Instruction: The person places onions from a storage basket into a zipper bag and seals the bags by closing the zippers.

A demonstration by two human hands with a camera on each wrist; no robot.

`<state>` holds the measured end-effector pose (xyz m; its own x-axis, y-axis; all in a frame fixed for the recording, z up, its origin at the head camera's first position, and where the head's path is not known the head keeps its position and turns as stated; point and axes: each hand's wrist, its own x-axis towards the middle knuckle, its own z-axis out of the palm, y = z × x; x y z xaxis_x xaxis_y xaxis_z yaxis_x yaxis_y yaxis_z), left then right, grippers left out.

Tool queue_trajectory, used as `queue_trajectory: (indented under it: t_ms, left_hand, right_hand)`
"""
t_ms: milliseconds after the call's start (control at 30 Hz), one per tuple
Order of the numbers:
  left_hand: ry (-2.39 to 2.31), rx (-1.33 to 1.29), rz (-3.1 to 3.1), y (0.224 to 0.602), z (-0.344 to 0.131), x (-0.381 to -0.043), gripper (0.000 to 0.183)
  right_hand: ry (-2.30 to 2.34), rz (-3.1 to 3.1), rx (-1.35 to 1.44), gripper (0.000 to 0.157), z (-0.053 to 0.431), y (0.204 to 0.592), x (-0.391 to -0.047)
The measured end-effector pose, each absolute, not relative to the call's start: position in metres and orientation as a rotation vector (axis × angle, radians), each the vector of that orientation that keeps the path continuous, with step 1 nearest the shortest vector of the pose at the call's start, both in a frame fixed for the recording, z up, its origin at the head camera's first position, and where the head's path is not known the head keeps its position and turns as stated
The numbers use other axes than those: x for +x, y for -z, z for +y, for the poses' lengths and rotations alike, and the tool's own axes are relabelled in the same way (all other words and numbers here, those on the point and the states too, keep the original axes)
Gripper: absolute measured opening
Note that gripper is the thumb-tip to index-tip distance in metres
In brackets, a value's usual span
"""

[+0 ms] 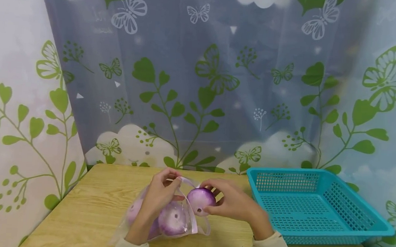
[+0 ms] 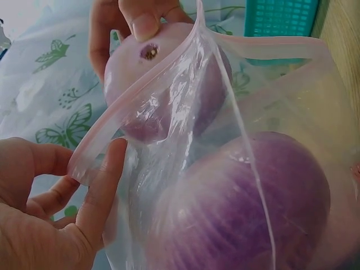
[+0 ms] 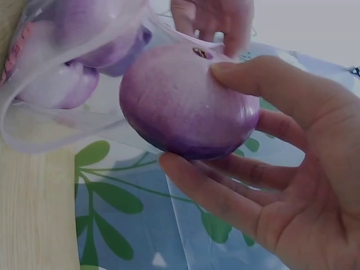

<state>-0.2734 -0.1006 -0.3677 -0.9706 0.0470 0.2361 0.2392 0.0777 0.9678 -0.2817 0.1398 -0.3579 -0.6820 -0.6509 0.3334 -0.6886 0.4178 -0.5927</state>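
Note:
My right hand [image 1: 231, 201] grips a purple onion [image 1: 200, 201] at the mouth of a clear plastic bag [image 1: 190, 213]. In the right wrist view the thumb lies near the root end of the onion [image 3: 188, 104], with fingers beneath it. My left hand [image 1: 159, 193] pinches the bag's rim, and the left wrist view shows the pink-edged rim [image 2: 84, 154] between its thumb and fingers. Inside the bag several more onions [image 1: 173, 218] rest on the table. From the left wrist, the held onion [image 2: 152, 84] appears partly behind the clear film.
A turquoise perforated plastic basket [image 1: 340, 237] stands on the right of the wooden table [image 1: 87, 200]. Behind the table hangs a curtain [image 1: 185, 100] printed with leaves and butterflies.

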Motion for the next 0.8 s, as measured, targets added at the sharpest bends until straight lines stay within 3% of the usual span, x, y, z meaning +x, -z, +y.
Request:
queue_trajectory:
  t_ms: [800]
  left_hand:
    - [1.856,-0.279,-2.239,0.366,-0.103,-0.274,0.011]
  right_hand:
    - [-1.172,-2.561,1.056,0.041,0.099,0.376,-0.276]
